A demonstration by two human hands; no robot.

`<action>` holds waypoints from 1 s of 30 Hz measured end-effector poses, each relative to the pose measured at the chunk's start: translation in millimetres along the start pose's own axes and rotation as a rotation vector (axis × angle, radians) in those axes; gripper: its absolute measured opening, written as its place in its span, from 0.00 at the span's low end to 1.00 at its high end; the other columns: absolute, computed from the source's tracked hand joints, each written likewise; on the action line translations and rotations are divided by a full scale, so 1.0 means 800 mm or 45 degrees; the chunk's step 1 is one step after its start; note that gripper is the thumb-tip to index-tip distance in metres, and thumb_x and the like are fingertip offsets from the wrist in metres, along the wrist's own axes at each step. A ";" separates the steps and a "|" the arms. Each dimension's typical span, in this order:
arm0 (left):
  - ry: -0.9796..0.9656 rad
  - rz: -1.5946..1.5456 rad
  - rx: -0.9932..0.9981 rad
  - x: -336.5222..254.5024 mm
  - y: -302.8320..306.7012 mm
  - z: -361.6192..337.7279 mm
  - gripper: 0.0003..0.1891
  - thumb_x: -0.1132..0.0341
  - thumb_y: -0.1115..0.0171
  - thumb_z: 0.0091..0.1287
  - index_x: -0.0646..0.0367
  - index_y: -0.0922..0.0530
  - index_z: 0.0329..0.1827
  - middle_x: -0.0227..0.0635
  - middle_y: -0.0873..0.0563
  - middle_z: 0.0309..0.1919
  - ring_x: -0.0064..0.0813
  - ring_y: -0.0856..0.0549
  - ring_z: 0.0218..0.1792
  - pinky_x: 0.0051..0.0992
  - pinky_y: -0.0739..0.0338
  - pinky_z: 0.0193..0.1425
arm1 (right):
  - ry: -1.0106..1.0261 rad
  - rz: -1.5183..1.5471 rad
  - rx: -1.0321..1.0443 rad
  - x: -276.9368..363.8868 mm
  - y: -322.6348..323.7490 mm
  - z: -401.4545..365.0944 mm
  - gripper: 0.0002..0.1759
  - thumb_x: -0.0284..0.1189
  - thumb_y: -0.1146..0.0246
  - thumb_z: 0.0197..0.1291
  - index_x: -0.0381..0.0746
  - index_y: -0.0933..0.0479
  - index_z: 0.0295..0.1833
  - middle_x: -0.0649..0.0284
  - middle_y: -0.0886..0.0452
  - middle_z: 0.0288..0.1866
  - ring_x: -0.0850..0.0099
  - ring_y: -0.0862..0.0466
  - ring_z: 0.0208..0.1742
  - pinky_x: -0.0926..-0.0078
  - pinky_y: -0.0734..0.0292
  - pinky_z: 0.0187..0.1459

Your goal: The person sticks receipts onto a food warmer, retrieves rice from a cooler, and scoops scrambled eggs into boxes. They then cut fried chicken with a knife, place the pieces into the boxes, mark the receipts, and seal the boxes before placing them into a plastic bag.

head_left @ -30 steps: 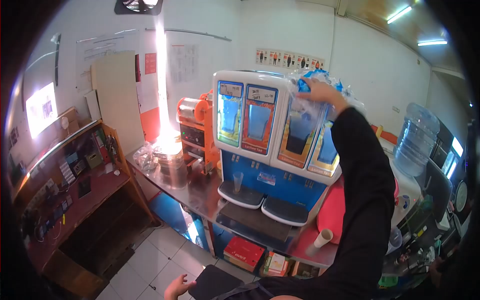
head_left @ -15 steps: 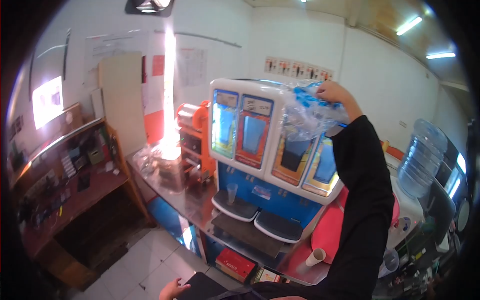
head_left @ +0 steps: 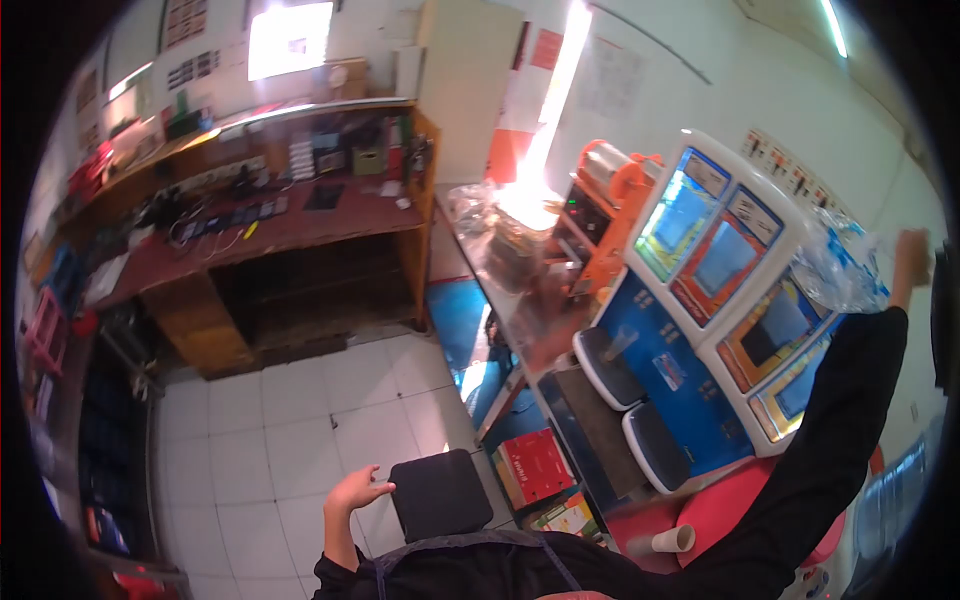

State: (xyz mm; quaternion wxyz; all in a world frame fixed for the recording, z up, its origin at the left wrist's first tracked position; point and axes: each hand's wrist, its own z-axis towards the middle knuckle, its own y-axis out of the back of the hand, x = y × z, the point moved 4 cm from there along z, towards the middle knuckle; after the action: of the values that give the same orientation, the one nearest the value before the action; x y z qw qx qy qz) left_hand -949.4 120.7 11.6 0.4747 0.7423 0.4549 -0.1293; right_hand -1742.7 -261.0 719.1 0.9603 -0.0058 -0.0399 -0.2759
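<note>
My right hand [head_left: 912, 262] is raised at the far right, blurred, beside a crumpled clear plastic bag with blue print [head_left: 838, 265]. A small gap seems to part them, and its fingers are too smeared to read. The bag lies over the top of a white and blue drink dispenser [head_left: 690, 335] with several lit panels. My left hand [head_left: 358, 490] hangs low with its fingers apart and holds nothing. Close to its right is a black square stool seat [head_left: 440, 492].
A metal counter [head_left: 540, 345] carries the dispenser, an orange machine [head_left: 610, 215] and a paper cup [head_left: 672, 540]. Red boxes [head_left: 535, 468] sit beneath. Across the tiled floor [head_left: 290, 440] stands a wooden desk [head_left: 330, 225] with phones and cables. A water bottle [head_left: 890, 505] stands at right.
My view has swung left and down, bringing more desk and floor into sight. My right hand, earlier closed on the plastic bag, now appears apart from it. The left hand stays open.
</note>
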 end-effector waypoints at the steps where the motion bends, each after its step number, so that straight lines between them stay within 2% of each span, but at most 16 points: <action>1: 0.036 -0.030 -0.015 0.014 0.005 -0.013 0.40 0.43 0.37 0.54 0.61 0.34 0.64 0.50 0.23 0.54 0.44 0.24 0.56 0.34 0.30 0.59 | -0.109 -0.242 -0.240 0.021 0.049 0.006 0.19 0.41 0.46 0.59 0.38 0.26 0.48 0.50 0.22 0.46 0.51 0.22 0.44 0.54 0.28 0.45; 3: 0.116 -0.113 -0.142 0.050 0.019 -0.047 0.40 0.43 0.37 0.55 0.61 0.35 0.64 0.50 0.23 0.54 0.44 0.24 0.56 0.35 0.30 0.59 | -0.404 -0.412 -0.618 0.098 0.174 -0.004 0.27 0.47 0.46 0.63 0.39 0.30 0.60 0.49 0.24 0.53 0.49 0.25 0.53 0.50 0.32 0.51; 5: 0.204 -0.205 -0.239 0.097 0.024 -0.090 0.39 0.44 0.37 0.55 0.61 0.36 0.64 0.50 0.24 0.55 0.44 0.24 0.56 0.34 0.30 0.59 | -0.368 0.246 -0.448 0.171 0.329 -0.027 0.36 0.51 0.45 0.60 0.44 0.41 0.69 0.52 0.29 0.61 0.49 0.27 0.57 0.36 0.37 0.51; 8: 0.304 -0.351 -0.372 0.174 0.023 -0.173 0.39 0.45 0.37 0.56 0.61 0.36 0.64 0.50 0.24 0.55 0.43 0.24 0.56 0.35 0.29 0.58 | -0.108 0.959 -0.518 0.299 0.442 -0.148 0.24 0.46 0.48 0.62 0.43 0.33 0.57 0.55 0.24 0.49 0.56 0.22 0.48 0.55 0.28 0.43; 11: 0.351 -0.526 -0.542 0.241 0.016 -0.272 0.37 0.48 0.36 0.56 0.60 0.37 0.64 0.49 0.24 0.55 0.42 0.24 0.56 0.36 0.29 0.57 | 0.472 1.877 -0.298 0.444 0.609 -0.415 0.16 0.40 0.52 0.64 0.41 0.28 0.48 0.60 0.23 0.39 0.64 0.22 0.38 0.73 0.26 0.35; 13: 0.341 -0.611 -0.575 0.271 0.017 -0.329 0.37 0.50 0.35 0.57 0.60 0.37 0.65 0.48 0.24 0.54 0.42 0.23 0.55 0.37 0.28 0.57 | 0.868 2.712 0.326 0.551 0.764 -0.638 0.12 0.34 0.53 0.67 0.38 0.30 0.44 0.64 0.28 0.33 0.72 0.27 0.31 0.85 0.31 0.29; 14: 0.323 -0.738 -0.710 0.285 0.018 -0.362 0.37 0.55 0.35 0.57 0.59 0.40 0.66 0.48 0.25 0.56 0.41 0.23 0.55 0.36 0.28 0.56 | 0.947 2.261 1.175 0.606 0.822 -0.789 0.11 0.33 0.53 0.66 0.37 0.31 0.45 0.61 0.29 0.35 0.68 0.27 0.36 0.79 0.30 0.29; 16: 0.335 -0.881 -0.854 0.306 0.017 -0.418 0.38 0.59 0.34 0.58 0.59 0.43 0.68 0.47 0.27 0.57 0.39 0.24 0.55 0.35 0.27 0.55 | 0.927 3.053 1.660 0.544 1.063 -0.818 0.21 0.29 0.42 0.58 0.35 0.40 0.53 0.53 0.30 0.37 0.61 0.27 0.44 0.65 0.27 0.37; 18: 0.052 -1.361 -1.115 0.321 0.014 -0.466 0.42 0.68 0.33 0.56 0.59 0.50 0.70 0.44 0.31 0.60 0.36 0.25 0.56 0.32 0.26 0.53 | 1.112 2.865 3.028 0.480 1.232 -0.895 0.28 0.28 0.38 0.54 0.40 0.44 0.57 0.53 0.33 0.48 0.64 0.25 0.45 0.66 0.30 0.49; 20: 0.009 -1.472 -1.196 0.352 0.004 -0.503 0.42 0.71 0.33 0.55 0.59 0.51 0.69 0.43 0.33 0.61 0.35 0.25 0.56 0.31 0.25 0.52 | 1.297 2.642 3.583 0.411 1.356 -0.864 0.31 0.23 0.39 0.53 0.44 0.47 0.59 0.60 0.34 0.46 0.71 0.30 0.51 0.69 0.32 0.51; 22: -0.057 -1.421 -1.475 0.379 0.006 -0.533 0.36 0.76 0.37 0.55 0.59 0.45 0.65 0.39 0.29 0.55 0.30 0.23 0.50 0.29 0.21 0.45 | 1.130 3.308 3.207 0.376 1.441 -0.861 0.27 0.21 0.38 0.49 0.44 0.41 0.54 0.61 0.33 0.43 0.69 0.30 0.49 0.69 0.33 0.49; 23: -0.041 -1.433 -1.464 0.399 0.007 -0.549 0.36 0.76 0.37 0.55 0.59 0.45 0.65 0.39 0.29 0.55 0.30 0.23 0.50 0.29 0.21 0.45 | 1.126 3.280 3.235 0.373 1.466 -0.858 0.27 0.21 0.38 0.49 0.44 0.41 0.54 0.61 0.33 0.43 0.69 0.30 0.49 0.69 0.33 0.49; 25: 0.177 -1.741 -1.591 0.450 0.010 -0.586 0.29 0.79 0.42 0.55 0.59 0.40 0.60 0.37 0.25 0.46 0.27 0.21 0.43 0.28 0.20 0.39 | 1.496 3.632 2.767 0.374 1.518 -0.841 0.22 0.17 0.39 0.41 0.42 0.35 0.44 0.57 0.34 0.39 0.59 0.30 0.44 0.66 0.32 0.43; 26: 0.199 -1.750 -1.593 0.468 0.016 -0.598 0.29 0.79 0.42 0.55 0.59 0.40 0.60 0.37 0.25 0.46 0.27 0.21 0.43 0.28 0.20 0.39 | 1.226 3.737 2.704 0.379 1.537 -0.833 0.14 0.14 0.42 0.37 0.38 0.33 0.33 0.56 0.36 0.34 0.58 0.31 0.38 0.68 0.33 0.37; 28: 0.148 -1.813 -1.860 0.514 0.042 -0.632 0.20 0.78 0.49 0.54 0.60 0.32 0.53 0.36 0.24 0.43 0.26 0.21 0.40 0.26 0.20 0.36 | 1.018 3.932 2.315 0.398 1.582 -0.858 0.13 0.10 0.46 0.37 0.38 0.31 0.29 0.57 0.33 0.34 0.62 0.29 0.37 0.71 0.32 0.36; 30: 0.223 -1.828 -2.108 0.570 0.052 -0.682 0.16 0.77 0.55 0.54 0.62 0.27 0.45 0.35 0.23 0.40 0.27 0.20 0.39 0.26 0.19 0.36 | 1.234 3.785 2.435 0.411 1.636 -0.875 0.12 0.09 0.46 0.37 0.36 0.29 0.27 0.57 0.31 0.33 0.62 0.27 0.36 0.71 0.29 0.36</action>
State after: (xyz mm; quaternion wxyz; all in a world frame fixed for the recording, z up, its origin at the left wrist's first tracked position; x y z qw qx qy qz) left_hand -795.0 815.3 33.0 0.6062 -0.2366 0.7590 0.0231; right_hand -719.2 650.7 61.8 0.0191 -0.5247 -0.1211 -0.8424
